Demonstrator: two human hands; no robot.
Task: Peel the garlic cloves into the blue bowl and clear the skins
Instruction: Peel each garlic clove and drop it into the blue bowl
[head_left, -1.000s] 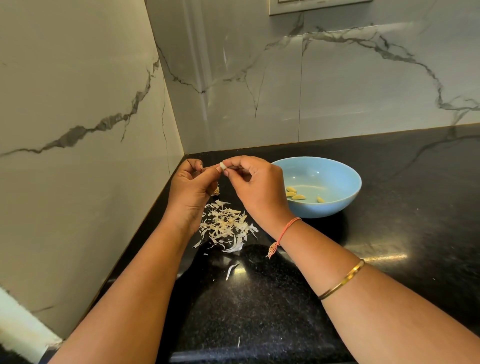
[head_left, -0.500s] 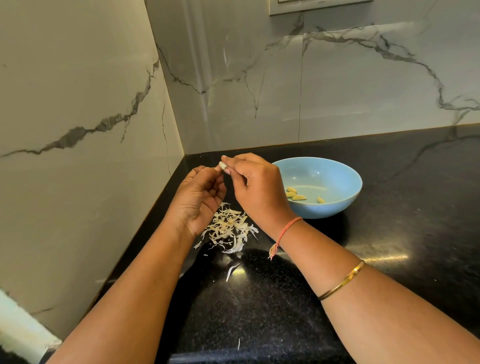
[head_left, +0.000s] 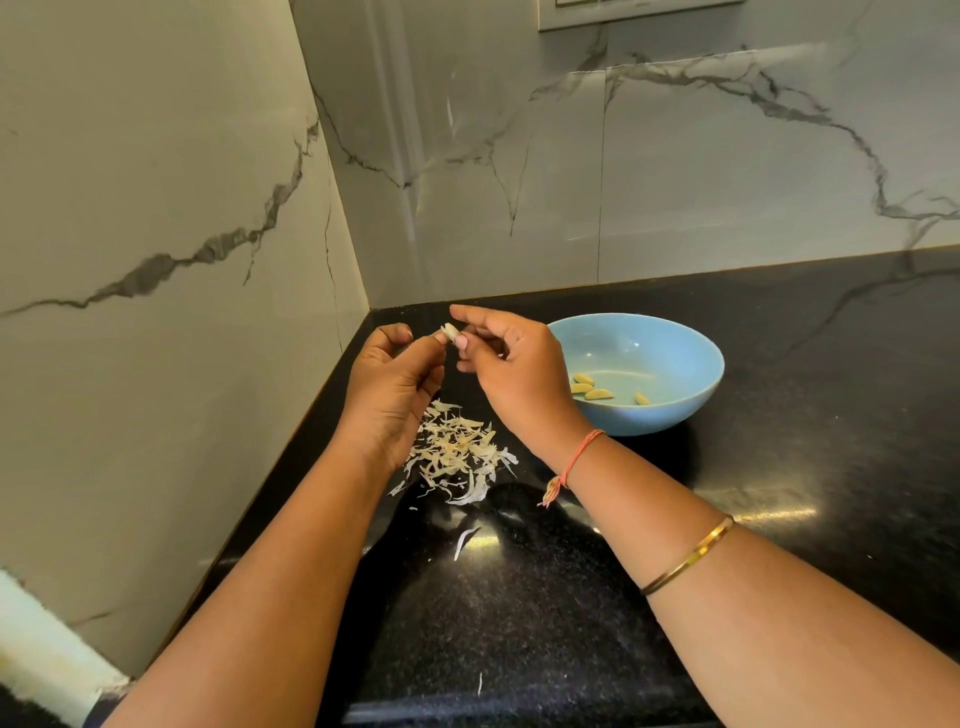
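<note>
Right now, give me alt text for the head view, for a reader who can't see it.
The left hand and right hand pinch one clove between them, above a pile of skins on a black counter. To their right, a blue bowl holds a few peeled cloves.

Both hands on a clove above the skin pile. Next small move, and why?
Probably pull the loose skin off with the right hand while the left hand pinches the garlic clove, letting it drop on the skins pile below. The clove looks white and papery, so likely not fully peeled; the peeled cloves in the blue bowl are bare yellow.
</note>
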